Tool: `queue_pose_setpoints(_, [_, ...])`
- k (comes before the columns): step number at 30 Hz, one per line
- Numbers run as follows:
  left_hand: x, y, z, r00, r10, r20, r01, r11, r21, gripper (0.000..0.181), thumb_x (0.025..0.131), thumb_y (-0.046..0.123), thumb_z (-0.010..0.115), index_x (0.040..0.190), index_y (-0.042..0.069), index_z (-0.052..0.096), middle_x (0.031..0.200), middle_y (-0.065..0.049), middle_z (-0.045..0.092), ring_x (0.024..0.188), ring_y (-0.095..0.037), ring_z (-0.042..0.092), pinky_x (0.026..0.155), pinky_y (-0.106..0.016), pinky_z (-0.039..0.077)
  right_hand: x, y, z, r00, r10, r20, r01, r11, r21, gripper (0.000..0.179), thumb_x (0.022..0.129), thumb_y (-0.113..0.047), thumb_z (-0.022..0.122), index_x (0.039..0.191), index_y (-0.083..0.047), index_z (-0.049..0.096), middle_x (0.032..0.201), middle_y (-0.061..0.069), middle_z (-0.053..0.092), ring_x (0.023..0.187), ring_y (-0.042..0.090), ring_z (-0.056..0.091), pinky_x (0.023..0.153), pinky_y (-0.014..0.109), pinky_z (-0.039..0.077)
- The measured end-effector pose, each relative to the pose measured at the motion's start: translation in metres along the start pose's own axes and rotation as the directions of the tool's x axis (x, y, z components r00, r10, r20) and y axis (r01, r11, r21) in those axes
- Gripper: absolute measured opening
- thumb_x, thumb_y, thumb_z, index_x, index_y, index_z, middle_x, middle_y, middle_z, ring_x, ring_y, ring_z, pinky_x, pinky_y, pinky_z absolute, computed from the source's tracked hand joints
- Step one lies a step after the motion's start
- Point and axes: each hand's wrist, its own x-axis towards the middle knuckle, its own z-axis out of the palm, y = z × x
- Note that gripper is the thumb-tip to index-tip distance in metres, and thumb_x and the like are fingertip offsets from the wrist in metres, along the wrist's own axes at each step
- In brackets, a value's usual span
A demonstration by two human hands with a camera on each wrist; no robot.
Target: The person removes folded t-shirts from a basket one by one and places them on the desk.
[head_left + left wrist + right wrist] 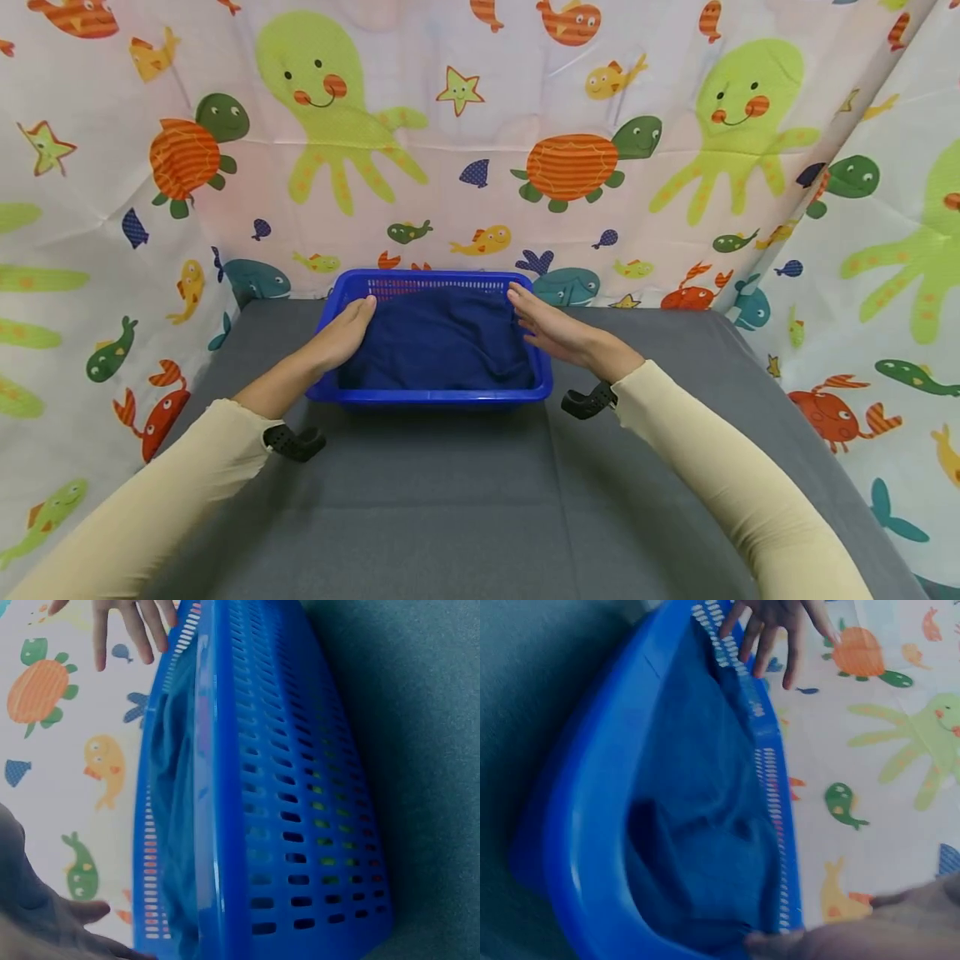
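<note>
A blue plastic basket (pixel 442 397) with slotted walls stands on the grey table. Dark navy cloth (pixel 450 342) lies inside it, loosely wrinkled and filling it near the rim; anything beneath the cloth is hidden. My left hand (pixel 343 335) is at the basket's left side, fingers extended over the rim; whether it touches is unclear. Opposite it, my right hand (pixel 555 327) is at the right rim with its fingers straight and slightly spread. Neither hand grips anything. Through the slots of the basket's wall (pixel 300 825), yellow-green and reddish patches show in the left wrist view.
Grey fabric covers the table (pixel 450 508) in front of the basket. A white curtain (pixel 450 225) printed with sea animals hangs right behind the basket and along both sides. Black bands with small devices (pixel 296 442) are on both wrists.
</note>
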Motion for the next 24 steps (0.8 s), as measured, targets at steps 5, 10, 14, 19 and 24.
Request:
queue_pose_setpoints(5, [0.007, -0.002, 0.003, 0.985, -0.162, 0.054, 0.166, 0.982, -0.09, 0.084, 0.103, 0.066, 0.011, 0.163, 0.008, -0.003, 0.17, -0.021, 0.003, 0.156, -0.045, 0.007, 0.12, -0.07, 0.019, 0.01, 0.001, 0.012, 0.987, 0.126, -0.096, -0.129, 0.991, -0.026, 0.083, 0.106, -0.055, 0.037, 0.162, -0.026, -0.017, 0.17, 0.004, -0.02, 0.158, 0.033, -0.015, 0.128, 0.057, 0.0])
queue_pose_setpoints(10, [0.012, -0.006, 0.011, 0.963, -0.265, 0.044, 0.268, 0.938, -0.218, 0.079, 0.105, 0.062, 0.019, 0.163, 0.014, -0.006, 0.17, -0.022, 0.0, 0.155, -0.047, 0.01, 0.116, -0.073, 0.025, 0.02, 0.006, 0.02, 0.969, 0.2, -0.148, -0.207, 0.978, -0.035, 0.093, 0.104, -0.056, 0.044, 0.159, -0.025, -0.025, 0.169, 0.004, -0.026, 0.158, 0.033, -0.014, 0.127, 0.059, 0.001])
queue_pose_setpoints(14, [0.014, -0.007, 0.019, 0.956, -0.294, -0.026, 0.271, 0.909, -0.315, 0.077, 0.106, 0.058, 0.028, 0.163, 0.018, -0.004, 0.169, -0.022, 0.001, 0.155, -0.044, 0.014, 0.118, -0.069, 0.027, 0.027, 0.01, 0.022, 0.954, 0.229, -0.192, -0.238, 0.971, -0.024, 0.1, 0.102, -0.054, 0.049, 0.157, -0.025, -0.029, 0.168, 0.006, -0.026, 0.158, 0.039, -0.006, 0.128, 0.057, 0.006])
queue_pose_setpoints(19, [0.013, 0.0, 0.026, 0.936, -0.319, -0.151, 0.224, 0.867, -0.445, 0.075, 0.105, 0.053, 0.039, 0.163, 0.025, 0.001, 0.168, -0.021, 0.003, 0.151, -0.041, 0.025, 0.117, -0.058, 0.038, 0.031, 0.011, 0.022, 0.94, 0.241, -0.239, -0.242, 0.97, 0.026, 0.103, 0.102, -0.05, 0.052, 0.155, -0.026, -0.033, 0.169, 0.008, -0.023, 0.157, 0.044, 0.001, 0.127, 0.058, 0.011])
queue_pose_setpoints(24, [0.015, 0.006, 0.025, 0.933, -0.33, -0.141, 0.183, 0.777, -0.602, 0.077, 0.105, 0.042, 0.046, 0.161, 0.027, -0.004, 0.169, -0.017, 0.003, 0.148, -0.039, 0.036, 0.119, -0.048, 0.038, 0.035, 0.009, 0.023, 0.942, 0.24, -0.236, -0.234, 0.971, 0.055, 0.103, 0.102, -0.048, 0.052, 0.155, -0.028, -0.034, 0.169, 0.009, -0.023, 0.157, 0.044, 0.0, 0.127, 0.057, 0.01])
